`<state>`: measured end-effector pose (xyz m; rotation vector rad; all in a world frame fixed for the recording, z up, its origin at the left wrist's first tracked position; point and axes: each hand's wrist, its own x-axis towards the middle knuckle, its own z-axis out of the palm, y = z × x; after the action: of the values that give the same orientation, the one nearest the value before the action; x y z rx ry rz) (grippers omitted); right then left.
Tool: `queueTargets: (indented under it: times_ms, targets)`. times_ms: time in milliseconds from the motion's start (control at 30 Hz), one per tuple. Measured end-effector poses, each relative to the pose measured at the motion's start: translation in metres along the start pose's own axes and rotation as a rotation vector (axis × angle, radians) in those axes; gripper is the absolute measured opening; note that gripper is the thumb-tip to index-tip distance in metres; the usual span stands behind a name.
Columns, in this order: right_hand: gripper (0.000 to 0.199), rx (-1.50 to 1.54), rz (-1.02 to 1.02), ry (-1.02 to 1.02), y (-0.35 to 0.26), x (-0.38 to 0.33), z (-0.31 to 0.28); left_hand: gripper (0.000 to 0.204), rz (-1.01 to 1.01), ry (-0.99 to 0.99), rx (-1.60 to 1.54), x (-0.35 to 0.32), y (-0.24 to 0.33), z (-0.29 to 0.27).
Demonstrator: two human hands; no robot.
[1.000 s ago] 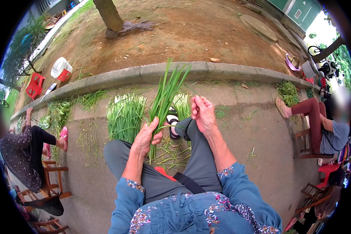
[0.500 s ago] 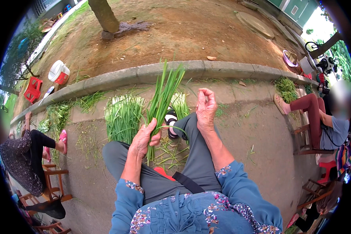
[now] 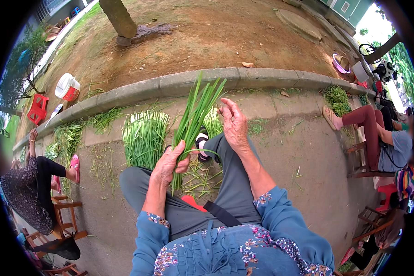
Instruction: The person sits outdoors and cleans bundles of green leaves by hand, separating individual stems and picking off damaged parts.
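Observation:
My left hand (image 3: 171, 164) is wrapped around the lower part of a bunch of green chives (image 3: 192, 120), held upright over my lap. One blade bends out of the bunch toward my right knee. Just right of the bunch's upper part is my right hand (image 3: 235, 126), its fingers loosely curled and apart, with nothing visible in them. A large sheaf of chives (image 3: 146, 138), pale ends up top, lies left of my left hand. Behind the held bunch, a smaller pile of chives (image 3: 213, 122) is partly hidden. Loose trimmings (image 3: 198, 177) are scattered between my legs.
A stone curb (image 3: 170, 83) runs across ahead, with bare soil beyond. Seated people flank me: one in dark clothes (image 3: 27, 193) at left, one in maroon trousers (image 3: 365, 133) at right. A white-and-red bucket (image 3: 69, 87) and a red stool (image 3: 37, 108) stand beyond the curb.
My right hand has moved left, closer to the upper part of the bunch, and its fingers have spread a little. My left hand keeps its hold on the chives.

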<state>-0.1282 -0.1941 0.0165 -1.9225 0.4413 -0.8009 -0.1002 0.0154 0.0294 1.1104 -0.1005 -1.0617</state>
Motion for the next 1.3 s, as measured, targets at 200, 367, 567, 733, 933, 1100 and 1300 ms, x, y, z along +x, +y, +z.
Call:
queueTargets:
  times_ms: [200,367,567,733,933,1100,1300]
  targets:
    - [0.019,-0.035,0.061,-0.063,-0.009,0.0,-0.003,0.052,0.006,0.015,-0.001,-0.002,0.002,0.0]
    - [0.016,-0.024,0.0,-0.047,-0.002,0.001,0.001,0.053,0.002,0.003,0.005,-0.002,0.002,0.0]
    - [0.018,0.144,-0.043,-0.029,0.003,0.003,0.004,0.052,-0.011,-0.009,0.006,-0.003,0.002,0.0]
    - [0.034,0.356,0.052,-0.046,-0.005,0.002,0.0,0.053,-0.041,-0.012,0.027,-0.002,0.0,0.001]
    - [0.032,0.354,0.1,-0.045,0.0,0.003,0.003,0.055,-0.041,-0.022,0.026,-0.002,0.001,0.001]
    - [0.029,0.265,-0.007,0.16,-0.01,0.002,-0.003,0.054,-0.047,-0.014,0.022,-0.003,0.001,0.0]
    - [0.018,0.505,0.141,-0.041,-0.006,0.004,0.006,0.053,-0.058,-0.038,0.068,-0.001,-0.002,-0.001]
